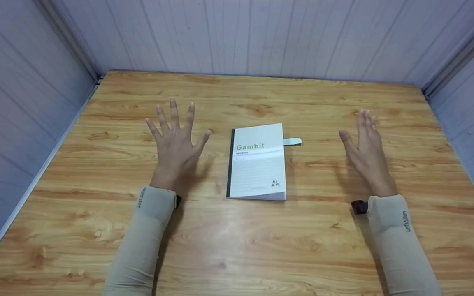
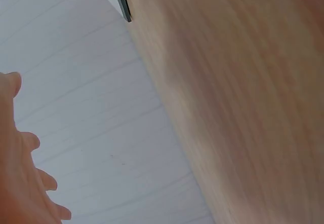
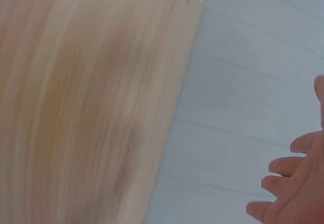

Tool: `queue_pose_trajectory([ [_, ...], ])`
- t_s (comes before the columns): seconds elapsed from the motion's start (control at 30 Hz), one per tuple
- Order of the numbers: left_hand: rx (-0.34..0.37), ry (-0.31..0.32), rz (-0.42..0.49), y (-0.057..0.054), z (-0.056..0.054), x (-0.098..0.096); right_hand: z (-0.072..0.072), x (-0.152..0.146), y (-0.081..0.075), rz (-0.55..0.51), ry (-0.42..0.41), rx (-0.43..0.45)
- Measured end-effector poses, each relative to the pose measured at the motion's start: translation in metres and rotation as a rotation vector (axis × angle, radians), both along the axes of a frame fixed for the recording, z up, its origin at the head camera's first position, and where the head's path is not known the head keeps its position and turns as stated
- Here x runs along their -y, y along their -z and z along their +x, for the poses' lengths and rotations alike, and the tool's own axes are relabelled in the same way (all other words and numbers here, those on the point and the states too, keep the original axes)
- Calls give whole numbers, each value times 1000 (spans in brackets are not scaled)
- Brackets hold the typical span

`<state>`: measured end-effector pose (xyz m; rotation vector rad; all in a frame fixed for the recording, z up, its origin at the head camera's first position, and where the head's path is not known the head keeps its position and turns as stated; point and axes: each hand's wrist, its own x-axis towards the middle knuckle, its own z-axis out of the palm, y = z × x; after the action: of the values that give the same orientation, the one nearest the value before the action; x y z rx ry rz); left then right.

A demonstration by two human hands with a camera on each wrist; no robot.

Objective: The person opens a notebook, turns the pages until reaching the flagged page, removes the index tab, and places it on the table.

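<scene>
Gambit notebook (image 1: pixel 258 166), one, white cover (image 1: pixel 257 176), dark spine (image 1: pixel 230 164), one pale tab (image 1: pixel 293 142), lying on wood-grain desk (image 1: pixel 237 250) between empty left hand (image 1: pixel 176 147), fingers spread wide, and empty right hand (image 1: pixel 367 154), fingers straight, thumb apart

On the wood-grained table (image 1: pixel 220 246), 1 white notebook (image 1: pixel 259 170) lies about midway between the left and right edges, dark spine (image 1: pixel 230 164) toward the left edge, pale tab (image 1: pixel 292 141) jutting toward the right.
</scene>
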<state>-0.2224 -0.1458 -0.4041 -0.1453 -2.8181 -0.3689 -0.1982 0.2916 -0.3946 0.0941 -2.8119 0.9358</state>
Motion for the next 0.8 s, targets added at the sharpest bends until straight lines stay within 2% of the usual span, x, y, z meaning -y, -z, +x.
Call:
queue_pose_trajectory([
  [0.13,33,46,132,-2,2,-2,0,11,-3,-188,-52,-13],
  [0.27,64,84,278,-3,5,-4,-1,26,-1,-253,-108,17],
  [0.57,173,180,654,3,9,-4,-5,60,10,-208,-280,119],
  [0.7,245,217,758,7,11,-4,-5,73,13,-165,-325,205],
  [0.8,296,220,812,8,12,-4,-5,80,16,-130,-357,264],
])
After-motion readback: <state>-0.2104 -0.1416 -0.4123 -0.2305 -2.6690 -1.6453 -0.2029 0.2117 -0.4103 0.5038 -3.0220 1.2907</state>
